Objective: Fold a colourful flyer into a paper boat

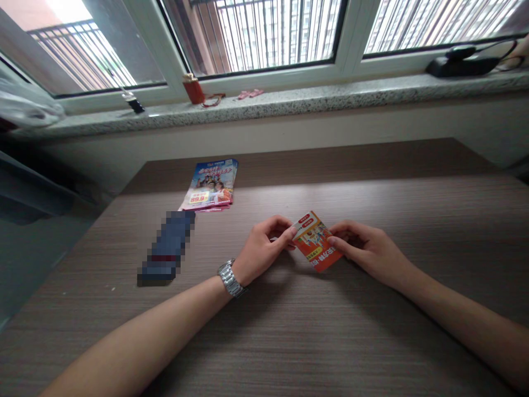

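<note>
An orange printed card (317, 241) stands tilted above the wood-grain desk (413, 204), pinched between both hands. My left hand (264, 248) grips its left edge between thumb and fingers, and a metal wristwatch (230, 278) sits on that wrist. My right hand (363, 248) holds the opposite edge. To the left lies a stack of blue glossy leaflets (210, 184). Nearer the desk's left edge lies a pixelated dark blue object (167, 248), its details hidden.
Beyond the desk stands a granite windowsill (289, 102) holding a red cylindrical container (193, 89), a dark bag (465, 63) and small pink items (250, 94). Barred windows (264, 38) rise behind it. A dark glassy surface (33, 237) lies left of the desk.
</note>
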`<state>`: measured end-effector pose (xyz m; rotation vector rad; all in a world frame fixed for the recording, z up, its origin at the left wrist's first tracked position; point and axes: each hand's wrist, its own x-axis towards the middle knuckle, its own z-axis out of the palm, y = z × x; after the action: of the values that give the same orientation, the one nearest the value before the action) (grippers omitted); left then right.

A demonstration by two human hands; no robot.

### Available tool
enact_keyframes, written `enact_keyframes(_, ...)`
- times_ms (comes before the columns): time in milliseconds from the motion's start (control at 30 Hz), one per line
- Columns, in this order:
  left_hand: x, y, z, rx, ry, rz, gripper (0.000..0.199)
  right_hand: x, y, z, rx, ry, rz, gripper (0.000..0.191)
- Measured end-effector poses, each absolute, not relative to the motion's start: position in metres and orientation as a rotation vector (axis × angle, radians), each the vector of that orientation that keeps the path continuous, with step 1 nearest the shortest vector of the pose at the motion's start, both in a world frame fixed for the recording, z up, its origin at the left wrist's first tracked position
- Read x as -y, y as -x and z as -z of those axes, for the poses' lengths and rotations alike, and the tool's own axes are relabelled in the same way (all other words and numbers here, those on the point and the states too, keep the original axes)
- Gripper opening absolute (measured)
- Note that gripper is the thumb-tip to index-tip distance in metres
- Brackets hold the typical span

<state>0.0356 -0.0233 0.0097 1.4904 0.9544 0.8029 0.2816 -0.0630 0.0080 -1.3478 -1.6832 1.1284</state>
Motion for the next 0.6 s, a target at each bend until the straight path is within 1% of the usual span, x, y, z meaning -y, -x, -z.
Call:
enact_keyframes(267, 0.0209, -0.0350, -0.0060, -0.963, -1.469, -0.849, 0.034, 0.0656, -0.2808, -0.0076, 1.692, 1.334, -1.151, 0.032)
enact_keyframes(400, 0.0224, -0.0355, -0.0082, -0.957, -1.541, -0.806, 0.029, 0.0651, -0.2794, -0.0117, 1.666, 1.331, -1.129, 0.033)
enact_keyframes(600, 0.0281, -0.0398, -0.0153, -0.897, -1.587, -0.716, 0.023, 0.0652, -0.2765, -0.0127, 1.693, 1.318, -1.124, 0.030)
